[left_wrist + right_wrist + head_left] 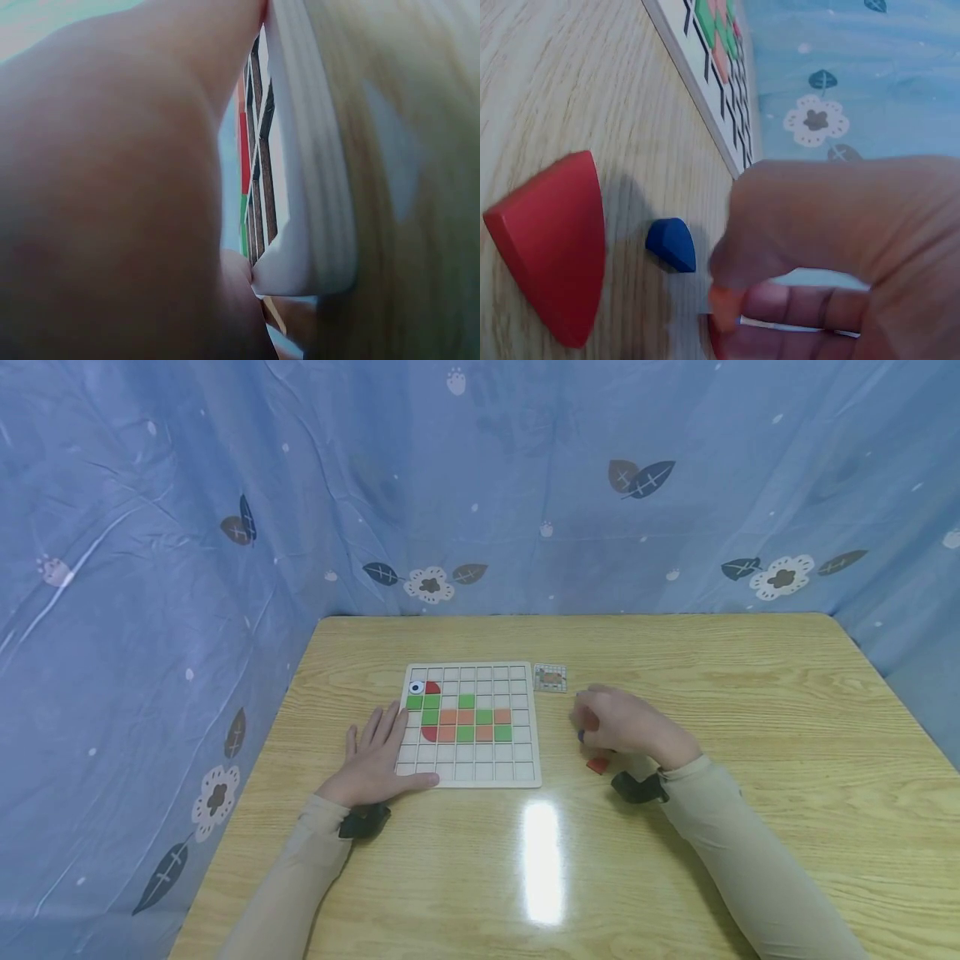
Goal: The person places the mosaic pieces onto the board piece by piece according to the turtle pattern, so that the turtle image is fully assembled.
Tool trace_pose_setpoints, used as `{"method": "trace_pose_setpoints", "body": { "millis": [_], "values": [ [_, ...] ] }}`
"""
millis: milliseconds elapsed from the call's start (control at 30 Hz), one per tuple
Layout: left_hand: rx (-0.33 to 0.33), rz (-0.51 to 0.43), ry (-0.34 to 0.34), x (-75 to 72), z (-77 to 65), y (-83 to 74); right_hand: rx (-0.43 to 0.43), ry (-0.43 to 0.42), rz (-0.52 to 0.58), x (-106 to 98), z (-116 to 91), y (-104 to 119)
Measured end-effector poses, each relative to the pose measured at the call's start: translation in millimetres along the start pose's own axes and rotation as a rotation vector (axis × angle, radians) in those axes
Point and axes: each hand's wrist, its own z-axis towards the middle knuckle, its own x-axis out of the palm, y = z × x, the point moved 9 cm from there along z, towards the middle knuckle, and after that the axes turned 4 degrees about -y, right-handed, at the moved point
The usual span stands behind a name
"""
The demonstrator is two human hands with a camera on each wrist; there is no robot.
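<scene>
In the head view my left hand [372, 765] touches the board [504, 770], fingers spread. Left wrist: the board, close up. Right wrist: my right hand [817, 225] pinches an orange block [724, 307] — blue block [672, 244] and red block [559, 247] nearby.

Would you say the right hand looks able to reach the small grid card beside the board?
Probably yes: the grid card lies near the right hand, with nothing visible blocking the way between.
</scene>
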Motion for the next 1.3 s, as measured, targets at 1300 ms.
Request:
{"method": "trace_pose_setpoints", "body": {
  "millis": [1300],
  "values": [
    [-0.03, 0.028, 0.019, 4.7, 1.4, 4.8, -0.227, -0.13, 0.163, 22.0, 82.7, 92.7]
  ]
}}
